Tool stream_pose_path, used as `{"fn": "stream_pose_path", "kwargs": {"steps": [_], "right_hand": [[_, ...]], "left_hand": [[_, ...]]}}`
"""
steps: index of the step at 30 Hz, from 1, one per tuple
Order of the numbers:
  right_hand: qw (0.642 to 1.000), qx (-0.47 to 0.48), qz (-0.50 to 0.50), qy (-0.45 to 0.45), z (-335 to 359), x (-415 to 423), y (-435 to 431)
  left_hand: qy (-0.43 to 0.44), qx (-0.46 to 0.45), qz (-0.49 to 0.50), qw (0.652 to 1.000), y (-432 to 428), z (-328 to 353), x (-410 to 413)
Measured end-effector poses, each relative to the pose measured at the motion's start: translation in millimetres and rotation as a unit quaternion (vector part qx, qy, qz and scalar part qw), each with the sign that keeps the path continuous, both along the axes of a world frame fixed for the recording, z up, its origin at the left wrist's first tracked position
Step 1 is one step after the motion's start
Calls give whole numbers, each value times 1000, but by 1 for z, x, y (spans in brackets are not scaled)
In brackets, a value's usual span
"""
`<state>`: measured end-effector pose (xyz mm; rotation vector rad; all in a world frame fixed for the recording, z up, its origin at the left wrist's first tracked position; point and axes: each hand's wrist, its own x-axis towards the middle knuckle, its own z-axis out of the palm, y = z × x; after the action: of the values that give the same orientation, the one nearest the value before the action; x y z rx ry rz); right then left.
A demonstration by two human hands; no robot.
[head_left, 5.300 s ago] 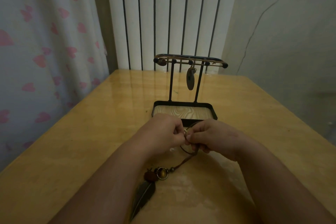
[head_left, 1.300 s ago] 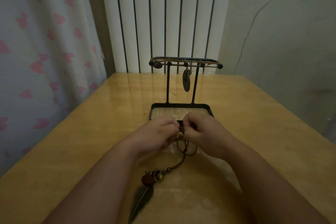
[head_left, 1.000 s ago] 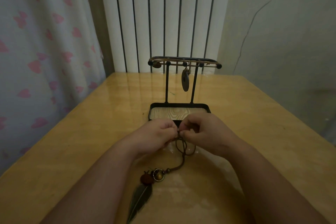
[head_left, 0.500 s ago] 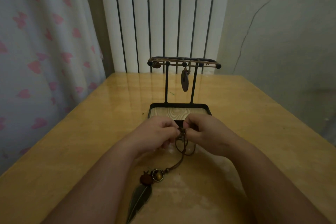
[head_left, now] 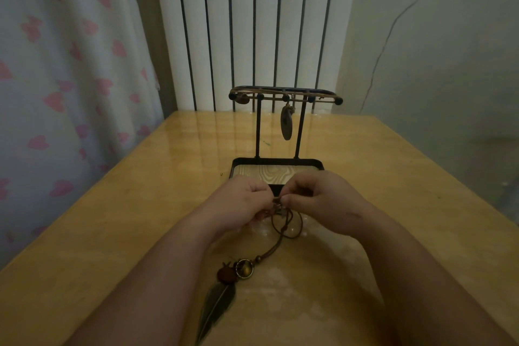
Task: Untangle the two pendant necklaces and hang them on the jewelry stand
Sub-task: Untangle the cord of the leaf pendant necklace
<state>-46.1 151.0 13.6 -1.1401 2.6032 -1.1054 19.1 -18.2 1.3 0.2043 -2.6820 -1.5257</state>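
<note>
Glossy wooden table [head_left: 126, 233] across the lower frame, white radiator [head_left: 241, 22] and heart-print curtain [head_left: 56, 78] behind. At centre the jewelry stand [head_left: 257, 126] stands upright, and one necklace is up there already, its oval pendant [head_left: 286, 125] dangling between the posts. Just below the stand, left hand [head_left: 238, 205] and right hand [head_left: 323, 199] meet, fingertips of both pinched tight on the brown cord [head_left: 276, 244] of the second necklace. It looks like a knot, but the detail is too small to call. From there the cord loops down across the table to the feather pendant [head_left: 216, 306] at lower centre. That cord looks soft, limp and light, while the feather end carries the weight and will likely swing once lifted. Best hold, I'd say, is the cord's loop near the top, spread wide, never the thin feather.
</note>
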Motion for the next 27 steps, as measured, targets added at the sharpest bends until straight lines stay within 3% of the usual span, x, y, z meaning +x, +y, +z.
{"fn": "stream_pose_path", "kwargs": {"steps": [5,16,22,27], "right_hand": [[997,7,10,-72,0,2,-1],[998,25,-6,-60,-2,3,-5],[980,-153,-7,-130,-4,3,-9],[901,-297,23,-315,-2,-1,-8]], "left_hand": [[-7,8,32,999,-2,-1,1],[34,-23,-4,999,0,-3,1],[-11,-8,-14,1000,6,-1,2],[-38,0,-18,999,1,-1,0]]}}
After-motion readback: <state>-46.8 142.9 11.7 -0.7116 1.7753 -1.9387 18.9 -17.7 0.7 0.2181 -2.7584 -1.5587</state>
